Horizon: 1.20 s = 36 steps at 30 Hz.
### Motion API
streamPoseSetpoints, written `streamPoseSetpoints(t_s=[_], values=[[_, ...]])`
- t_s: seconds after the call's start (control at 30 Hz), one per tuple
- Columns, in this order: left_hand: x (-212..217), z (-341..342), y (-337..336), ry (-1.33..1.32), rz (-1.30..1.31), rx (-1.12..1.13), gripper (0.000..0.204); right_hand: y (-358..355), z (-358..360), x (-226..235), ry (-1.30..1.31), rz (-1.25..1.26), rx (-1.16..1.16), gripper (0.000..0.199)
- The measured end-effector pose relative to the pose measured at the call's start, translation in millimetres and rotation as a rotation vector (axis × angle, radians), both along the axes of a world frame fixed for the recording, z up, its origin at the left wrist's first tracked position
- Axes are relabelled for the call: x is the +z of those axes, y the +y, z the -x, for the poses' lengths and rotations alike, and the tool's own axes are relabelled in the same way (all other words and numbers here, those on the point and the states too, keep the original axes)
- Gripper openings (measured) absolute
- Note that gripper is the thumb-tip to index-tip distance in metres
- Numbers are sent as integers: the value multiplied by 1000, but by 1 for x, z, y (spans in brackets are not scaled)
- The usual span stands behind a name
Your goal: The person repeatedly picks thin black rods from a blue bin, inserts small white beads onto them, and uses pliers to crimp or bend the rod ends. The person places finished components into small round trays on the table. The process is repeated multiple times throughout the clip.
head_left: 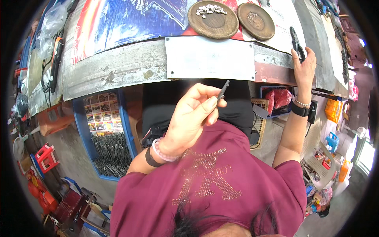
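My left hand [189, 114] is in front of my chest, its thumb and fingers pinching a slim dark rod-like piece [225, 87]. A small shiny bit shows on the piece by the fingertips. At the right of the bench my right hand [304, 67] closes round the near end of a long black tool [294, 38], whose exact kind I cannot make out. One round wooden plate [213, 32] carries several small silvery pieces. Beside it, a second wooden plate [265, 32] holds something small and dark that is hard to tell.
A white metal plate [209, 69] is fixed along the near edge of the worn bench [118, 75]. Below left, a blue crate [85, 134] holds many thin dark pieces. Under the bench at right sits a bin with a red bag [279, 98]. A cabled tool [57, 51] lies far left.
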<state>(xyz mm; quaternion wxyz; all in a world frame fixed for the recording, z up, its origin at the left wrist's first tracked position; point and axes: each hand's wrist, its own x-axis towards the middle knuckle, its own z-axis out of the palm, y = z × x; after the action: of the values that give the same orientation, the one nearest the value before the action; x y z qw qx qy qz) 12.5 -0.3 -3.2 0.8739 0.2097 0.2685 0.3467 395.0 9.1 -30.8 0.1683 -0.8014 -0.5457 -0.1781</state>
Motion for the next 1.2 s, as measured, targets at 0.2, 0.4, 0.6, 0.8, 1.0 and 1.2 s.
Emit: streamPoseSetpoints(t_s=[0.2,0.4,0.6,0.8,1.0,1.2], values=[[4,-1,6,-72,142,-84,17,6,-5,2,7,61,25,36],[6,-1,10,-43,177,-67,20,-52,65,30,1602,-397,210,42],[7,-5,13,-63,181,-132,19,-84,162,25,2499,-237,713,58],[11,-1,9,10,86,-94,15,-84,189,52,2237,264,609,14],[12,14,7,31,74,-25,12,-82,192,45,1274,321,910,13],[9,22,7,22,74,-24,13,-84,195,56,775,409,864,37]])
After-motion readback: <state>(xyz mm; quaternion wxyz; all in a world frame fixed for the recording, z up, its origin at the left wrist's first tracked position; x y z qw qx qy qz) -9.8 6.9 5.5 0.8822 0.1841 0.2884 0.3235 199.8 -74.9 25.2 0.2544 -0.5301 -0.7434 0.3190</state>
